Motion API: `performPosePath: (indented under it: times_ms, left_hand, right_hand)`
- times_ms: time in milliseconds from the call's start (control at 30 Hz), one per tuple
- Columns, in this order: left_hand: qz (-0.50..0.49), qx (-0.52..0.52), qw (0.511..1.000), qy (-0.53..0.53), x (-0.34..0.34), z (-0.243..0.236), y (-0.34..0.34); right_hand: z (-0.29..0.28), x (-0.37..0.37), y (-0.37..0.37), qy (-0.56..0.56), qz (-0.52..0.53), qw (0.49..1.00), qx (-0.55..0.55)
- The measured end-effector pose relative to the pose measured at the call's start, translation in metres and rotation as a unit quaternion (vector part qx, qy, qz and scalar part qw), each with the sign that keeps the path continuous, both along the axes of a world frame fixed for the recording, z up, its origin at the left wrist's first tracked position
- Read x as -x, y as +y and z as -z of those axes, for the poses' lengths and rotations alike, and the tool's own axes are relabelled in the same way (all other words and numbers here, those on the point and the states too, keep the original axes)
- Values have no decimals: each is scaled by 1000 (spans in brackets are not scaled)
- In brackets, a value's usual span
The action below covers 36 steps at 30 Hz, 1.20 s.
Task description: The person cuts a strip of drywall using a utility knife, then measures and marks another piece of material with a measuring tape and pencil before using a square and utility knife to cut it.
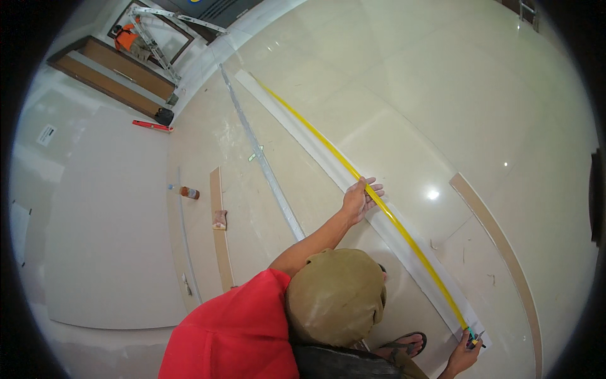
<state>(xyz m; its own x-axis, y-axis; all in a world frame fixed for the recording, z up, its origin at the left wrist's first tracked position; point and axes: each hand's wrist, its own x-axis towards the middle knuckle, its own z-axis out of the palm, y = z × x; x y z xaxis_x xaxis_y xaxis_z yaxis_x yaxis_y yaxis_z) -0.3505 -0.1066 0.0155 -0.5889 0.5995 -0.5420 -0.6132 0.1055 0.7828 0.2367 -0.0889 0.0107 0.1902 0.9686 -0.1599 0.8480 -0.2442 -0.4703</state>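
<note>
A long yellow tape measure blade (410, 239) runs diagonally along a long white strip (303, 137) on the floor. Halfway along it, my left hand (362, 201) holds the blade at the thumb, its fingers stretched out beneath. Down at the near right end of the strip, my right hand (464, 357) is closed around the tape measure's small dark and teal case (471, 338). A thin dark piece sticks out beside those fingers; its kind is too small to tell. The blade's far end lies near the strip's far end.
Left of the strip lie a grey metal channel (262, 163), a brown-faced strip (219, 221) and a bottle (189, 192). Another brown strip (505, 246) curves along the right. A red spirit level (151, 126) rests by the wall. Far off, a person (128, 39) in orange stands near a stepladder (154, 47).
</note>
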Motion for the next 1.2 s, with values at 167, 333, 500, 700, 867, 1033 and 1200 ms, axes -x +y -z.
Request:
performPosePath:
  times_ms: [167, 333, 500, 700, 867, 1033, 1200]
  left_hand:
    - [7, 18, 1000, -11, -2, 12, -2]
    - [-1, 25, 1000, -10, 2, 19, -8]
    - [4, 31, 1000, -4, 4, 22, -13]
    - [3, 27, 1000, 12, 4, 28, -13]
    - [54, 67, 996, 12, -3, 42, -24]
    - [170, 52, 980, -89, -78, 39, -10]
    - [265, 107, 957, -51, -108, 36, -22]
  right_hand:
    - [3, -2, -13, -3, 35, 999, 3]
    - [4, -3, -15, 18, 11, 1000, -4]
    - [1, -9, -8, -54, 7, 998, 27]
    - [12, -25, -2, -75, -7, 997, -17]
    - [14, -12, -7, -74, -5, 997, 35]
    - [-20, 9, -1, -132, -52, 987, 73]
    - [-37, 40, 0, -144, -89, 971, 170]
